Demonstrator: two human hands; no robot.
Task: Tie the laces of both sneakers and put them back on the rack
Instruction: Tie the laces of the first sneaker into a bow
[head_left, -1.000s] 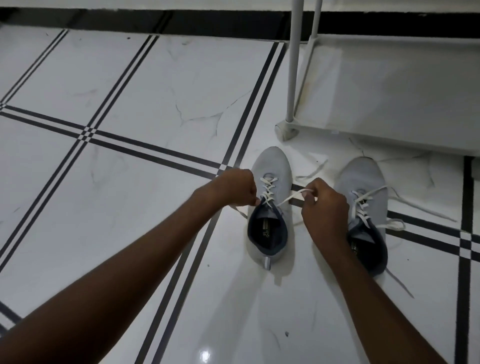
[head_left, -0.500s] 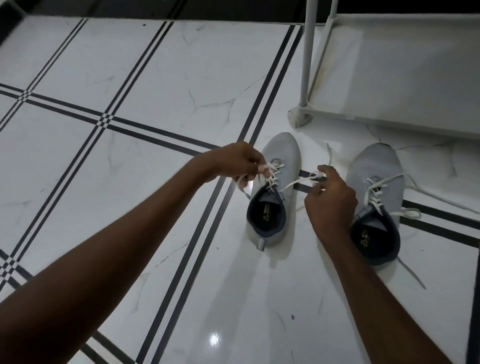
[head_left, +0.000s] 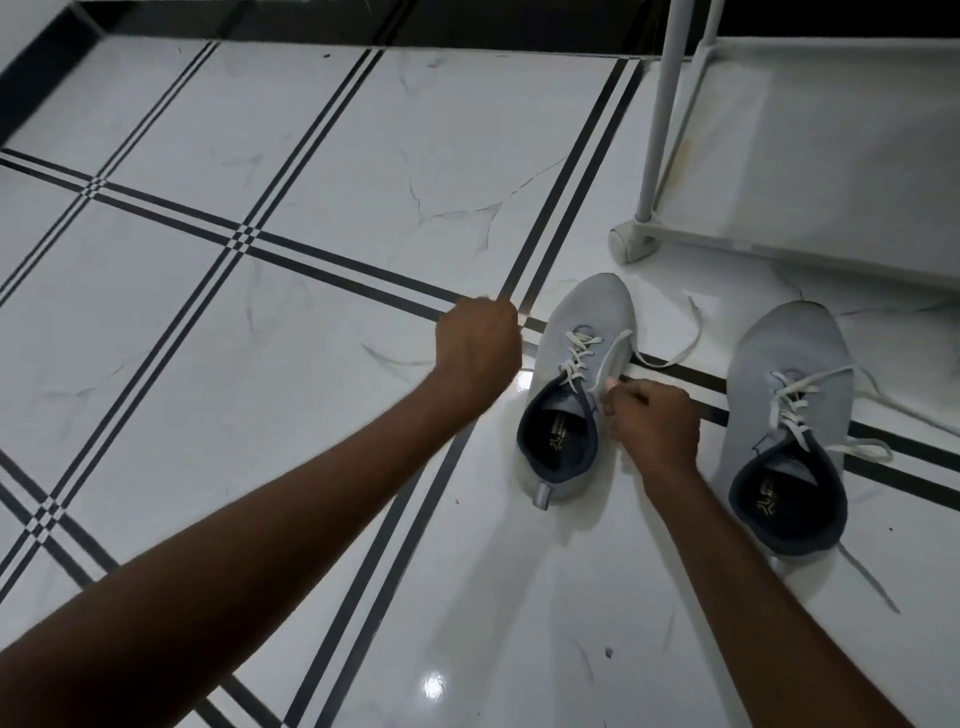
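Two grey sneakers with dark lining stand on the tiled floor, toes pointing away from me. The left sneaker (head_left: 589, 312) has loose white laces (head_left: 579, 353). My right hand (head_left: 654, 423) pinches one lace at the shoe's right side; it bends in a loop and trails off to the right. My left hand (head_left: 478, 343) is a closed fist just left of this shoe, with only a short bit of lace showing at it. The right sneaker (head_left: 789, 353) stands untouched, its laces (head_left: 795, 395) untied and spread on the floor.
A white shoe rack stands at the back right: its post (head_left: 657, 114), its foot (head_left: 631, 244) and a bare bottom shelf (head_left: 831, 156), just beyond the sneakers' toes. The floor is glossy white tile with black stripe lines.
My left hand has pulled away to the left of the shoe. My right hand has dropped closer to the shoe's collar, and the lace it holds now forms a loop.
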